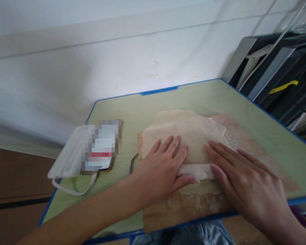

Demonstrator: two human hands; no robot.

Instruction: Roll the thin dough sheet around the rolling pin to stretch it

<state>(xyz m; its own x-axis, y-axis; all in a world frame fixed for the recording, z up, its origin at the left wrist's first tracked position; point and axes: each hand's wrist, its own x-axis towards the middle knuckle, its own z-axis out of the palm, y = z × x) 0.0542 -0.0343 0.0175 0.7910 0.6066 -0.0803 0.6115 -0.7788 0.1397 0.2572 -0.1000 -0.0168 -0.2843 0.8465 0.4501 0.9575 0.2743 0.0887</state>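
A wide, thin sheet of dough [186, 126] lies on a floured wooden board [163, 214]. Across its near part runs a pale, flour-dusted rolling pin [197, 171], with only its middle showing between my hands. My left hand [160, 166] rests flat over the pin's left end, fingers stretched forward over the dough and thumb pointing right. Over the right end lies my right hand [244, 177], its fingers also straight and reaching forward. Both palms hide the ends of the pin. A strip of dough shows on the near side of the pin.
The board sits on a green table [122, 112] with a blue edge. At the left are a phone [104, 143] with a blurred screen and a white object with a strap [68, 153]. A white wall stands behind; dark flat panels [277, 71] lean at the right.
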